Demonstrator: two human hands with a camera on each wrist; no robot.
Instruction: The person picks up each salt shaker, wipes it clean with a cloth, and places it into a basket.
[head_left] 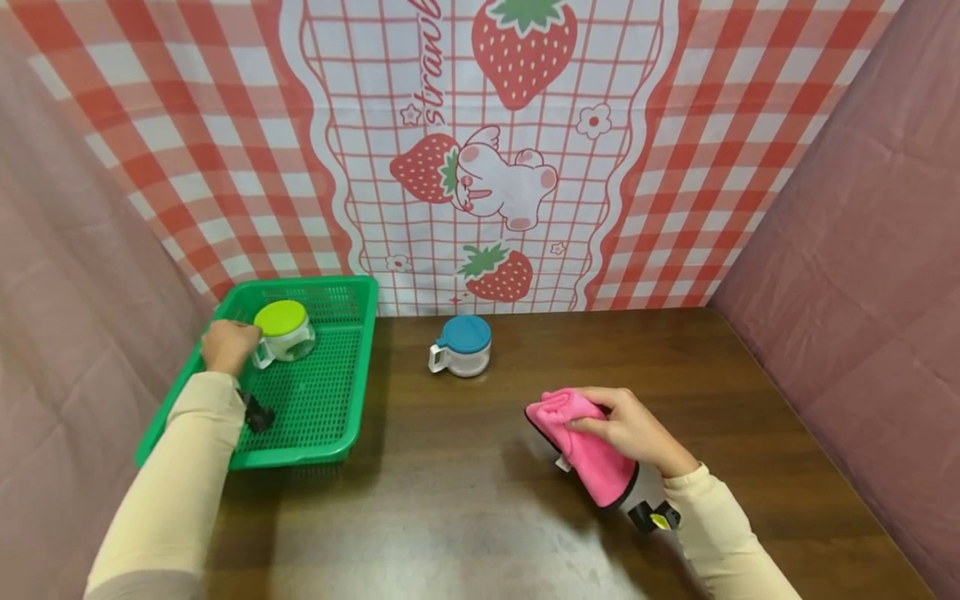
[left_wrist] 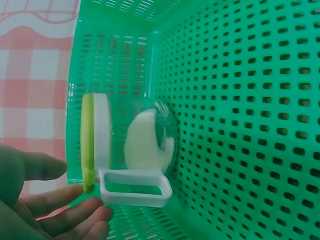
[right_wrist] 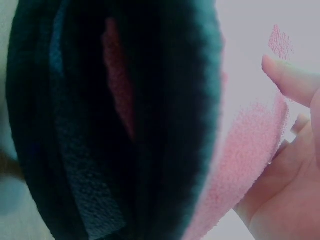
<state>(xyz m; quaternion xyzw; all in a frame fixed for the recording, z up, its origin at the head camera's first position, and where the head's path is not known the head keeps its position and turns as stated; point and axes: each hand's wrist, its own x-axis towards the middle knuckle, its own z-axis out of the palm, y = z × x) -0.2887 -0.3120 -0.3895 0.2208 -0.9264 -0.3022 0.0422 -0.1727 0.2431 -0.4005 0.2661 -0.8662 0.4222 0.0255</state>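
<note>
A clear jar [head_left: 291, 346] with a yellow-green lid and a white handle stands upright inside the green basket [head_left: 369, 358], with something white visible in it in the left wrist view. My left hand [head_left: 228, 346] is over the basket's left side, its fingertips right at the lid's edge near the handle; thumb and fingers are spread apart there. To the right, above the table, my right hand [head_left: 626, 429] pinches a folded pink cloth [head_left: 600, 467] with dark edging. That cloth's edge fills much of the right wrist view. A second jar [head_left: 468, 362] with a blue lid stands between the hands, farther back.
The brown wooden table [head_left: 420, 500] meets a red-and-white checked strawberry curtain [head_left: 660, 208] at the back. Plain pinkish cloth [head_left: 847, 275] hangs along both sides. The basket's raised walls surround the yellow-green-lidded jar.
</note>
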